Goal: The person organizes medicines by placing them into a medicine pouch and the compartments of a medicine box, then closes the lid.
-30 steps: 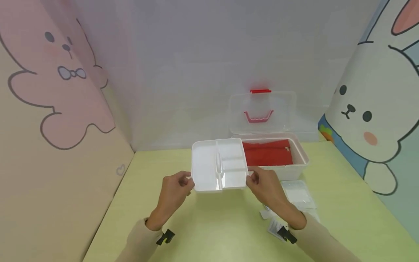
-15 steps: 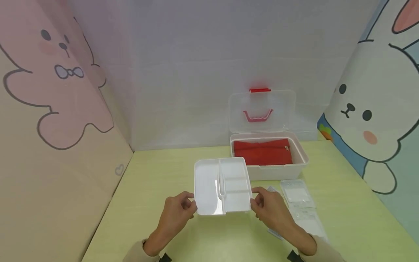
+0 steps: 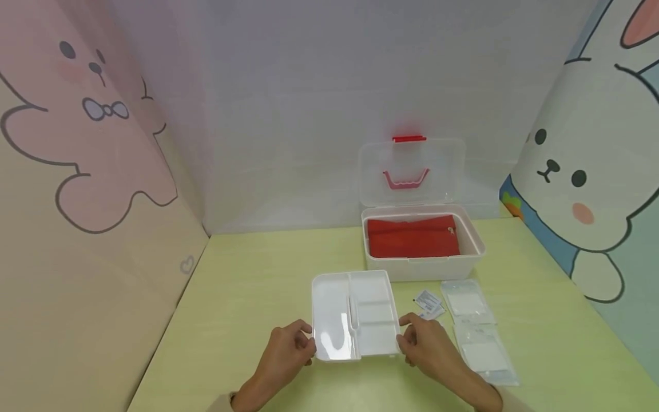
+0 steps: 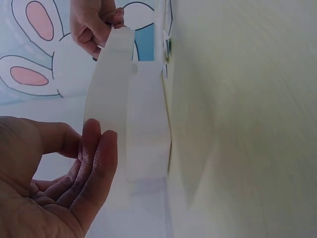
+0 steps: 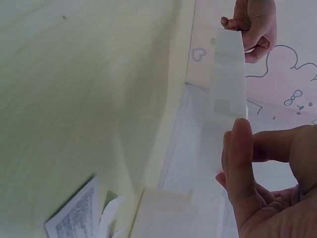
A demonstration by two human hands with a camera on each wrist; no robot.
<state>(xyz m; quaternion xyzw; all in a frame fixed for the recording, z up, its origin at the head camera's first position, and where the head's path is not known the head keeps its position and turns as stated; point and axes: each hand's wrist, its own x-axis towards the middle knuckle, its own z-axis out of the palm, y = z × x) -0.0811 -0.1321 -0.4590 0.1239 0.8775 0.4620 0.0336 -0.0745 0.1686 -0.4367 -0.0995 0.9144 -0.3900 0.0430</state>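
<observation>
A white divided tray [image 3: 329, 315] with several compartments is held level between both hands. My left hand [image 3: 286, 353] pinches its left edge and my right hand [image 3: 431, 350] pinches its right edge. In the left wrist view the tray's side [image 4: 111, 79] stands off the table, with the left hand's fingers [image 4: 99, 163] against it. The right wrist view shows the tray's side [image 5: 230, 74] too, also above the table, gripped by the right hand [image 5: 267, 183]. Nothing shows in the compartments.
Behind the tray, to the right, stands a white box [image 3: 422, 269] with its clear lid [image 3: 443, 171] raised and a red folded item [image 3: 412, 239] inside. Clear packets [image 3: 484, 352] and small printed sachets [image 3: 428, 301] lie on the yellow table [image 3: 247, 274] near the right hand.
Both hands have lowered the tray and brought it closer, away from the box. The red item and the sachets, partly covered before, now show more fully.
</observation>
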